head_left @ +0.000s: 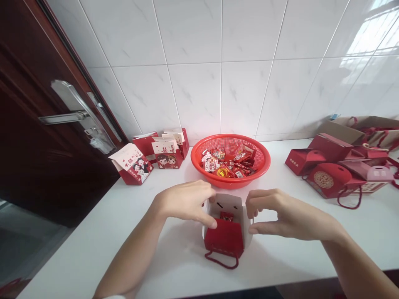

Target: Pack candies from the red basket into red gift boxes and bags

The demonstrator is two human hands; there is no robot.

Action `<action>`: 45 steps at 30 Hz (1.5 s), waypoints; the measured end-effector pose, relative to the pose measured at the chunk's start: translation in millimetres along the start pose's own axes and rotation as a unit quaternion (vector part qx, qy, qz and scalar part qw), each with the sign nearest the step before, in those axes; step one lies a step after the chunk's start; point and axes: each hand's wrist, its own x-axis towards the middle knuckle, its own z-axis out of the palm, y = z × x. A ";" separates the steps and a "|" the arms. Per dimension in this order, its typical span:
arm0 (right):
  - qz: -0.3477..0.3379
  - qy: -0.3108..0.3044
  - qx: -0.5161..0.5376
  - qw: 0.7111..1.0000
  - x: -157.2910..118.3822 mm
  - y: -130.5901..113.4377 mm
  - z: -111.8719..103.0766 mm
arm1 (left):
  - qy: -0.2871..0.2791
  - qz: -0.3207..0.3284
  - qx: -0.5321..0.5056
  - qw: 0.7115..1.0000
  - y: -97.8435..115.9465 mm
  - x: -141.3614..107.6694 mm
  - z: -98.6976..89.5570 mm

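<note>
A small red box (223,236) with a white inside stands with its top unfolded on the white table, its red cord handle lying toward me. A red wrapped candy (226,216) shows inside it. My left hand (190,204) is at the box's left side, its fingers by the back left flap and its thumb over the red front panel. At the right side flap, my right hand (272,211) has its thumb and fingers on either side of the flap's edge. Just behind the box sits a red plastic basket (230,182) holding several wrapped candies (226,171).
Several red and white boxes (134,166) stand at the back left of the white table (168,265). More red boxes (332,178) with cord handles and a cardboard carton (339,129) are at the right. A tiled wall rises behind; a dark door (34,83) is left.
</note>
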 end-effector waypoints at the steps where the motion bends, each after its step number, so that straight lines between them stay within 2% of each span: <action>1: 0.007 0.030 0.003 1.000 -3.4 3.7 5.5 | 0.003 -0.015 0.001 1.000 2.4 -0.3 1.4; 4: 0.012 0.124 0.018 0.992 -10.4 13.9 24.6 | 0.033 -0.038 0.017 0.999 10.5 -1.4 5.0; 8: -0.002 0.216 0.059 0.975 -12.1 21.2 46.4 | 0.054 -0.026 0.031 0.998 18.1 -0.6 7.4; 14: -0.017 0.297 0.070 0.952 -6.8 20.9 66.0 | 0.007 -0.013 0.046 0.999 22.6 6.5 10.7; 18: -0.001 0.317 0.046 0.947 -3.0 19.9 80.9 | -0.022 -0.008 0.017 1.000 17.0 6.5 10.2; 24: -0.008 0.313 -0.009 0.950 1.2 20.5 103.0 | -0.050 0.067 -0.036 0.996 6.9 7.7 5.3; 29: -0.017 0.329 -0.031 0.944 2.1 25.8 109.2 | -0.076 0.059 -0.078 0.992 5.5 14.9 6.6; 33: -0.009 0.319 -0.043 0.947 2.0 25.2 108.5 | -0.058 0.025 -0.057 0.996 4.0 15.6 9.4; 38: 0.065 0.326 -0.053 0.942 0.3 19.4 111.8 | -0.014 -0.050 -0.022 0.998 1.0 15.0 12.2; 45: 0.170 0.392 -0.036 0.903 -3.0 21.9 119.1 | -0.024 -0.046 -0.053 0.997 9.7 27.7 20.6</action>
